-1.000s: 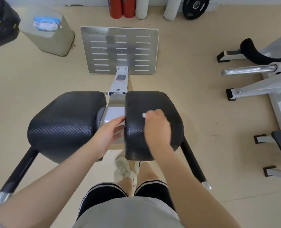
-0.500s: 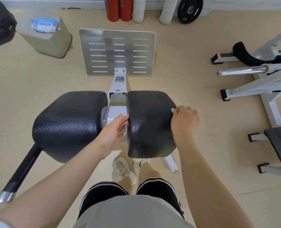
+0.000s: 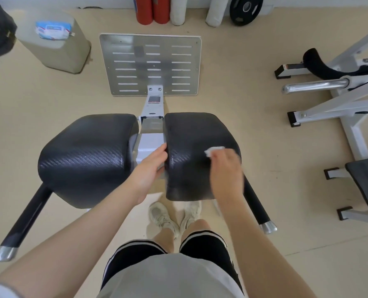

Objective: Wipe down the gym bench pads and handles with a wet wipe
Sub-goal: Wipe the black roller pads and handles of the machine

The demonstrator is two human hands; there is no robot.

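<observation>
a: so, from the head camera, why is the left hand (image 3: 152, 166) parked in the gap between the two pads?

b: it looks like a brace. its fingers lie nearly straight against the inner edge of the right pad (image 3: 197, 155), gripping nothing, likely to steady the pad while the other hand rubs.

a: and the right hand (image 3: 225, 168)?

b: fingers curled down, pinching a small white wet wipe (image 3: 214, 150) onto the top of the right pad, toward its outer side. only a corner of the wipe peeks out beyond the fingers.

a: the left pad (image 3: 88, 155)?

b: no hand is on it. whether it's been wiped, i can't tell. both black handles (image 3: 25, 220) stick out toward the person, with chrome caps, untouched now.

a: any writing to read?

b: not really. a blue-and-white wipes packet (image 3: 53, 29) sits on a pale bin (image 3: 56, 50) at the far left, handy for a fresh sheet, but its print is too small. a red-and-dark sticker (image 3: 154, 99) on the bench's post below the metal footplate (image 3: 150, 63) is also unreadable.
</observation>
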